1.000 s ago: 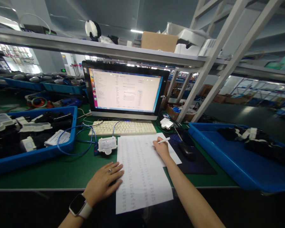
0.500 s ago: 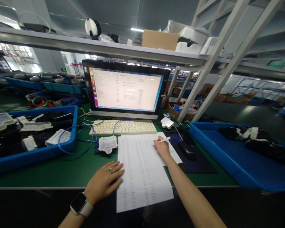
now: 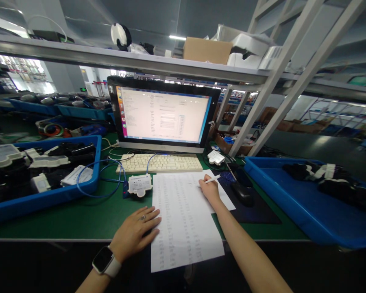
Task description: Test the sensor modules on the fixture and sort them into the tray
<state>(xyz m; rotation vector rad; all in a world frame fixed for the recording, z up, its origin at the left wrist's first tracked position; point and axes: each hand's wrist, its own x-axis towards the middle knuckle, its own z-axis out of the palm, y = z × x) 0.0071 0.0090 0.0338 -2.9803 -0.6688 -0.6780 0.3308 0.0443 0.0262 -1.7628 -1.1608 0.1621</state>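
A printed sheet of paper (image 3: 183,219) lies on the green bench in front of me, hanging a little over the front edge. My left hand (image 3: 136,232) rests flat on the sheet's left edge with fingers spread; a smartwatch sits on that wrist. My right hand (image 3: 210,189) is closed on a white pen (image 3: 212,179), its tip touching the paper near the top right corner. A small white device (image 3: 139,185) with a blue cable stands just left of the paper's top.
A lit monitor (image 3: 163,116) and a cream keyboard (image 3: 159,163) stand behind the paper. A black mouse (image 3: 242,194) lies on a dark mat to the right. Blue trays (image 3: 53,193) (image 3: 293,203) of parts flank both sides. A shelf with boxes runs overhead.
My right hand with the pen has shifted very slightly on the paper's upper right. My left hand stays flat in place.
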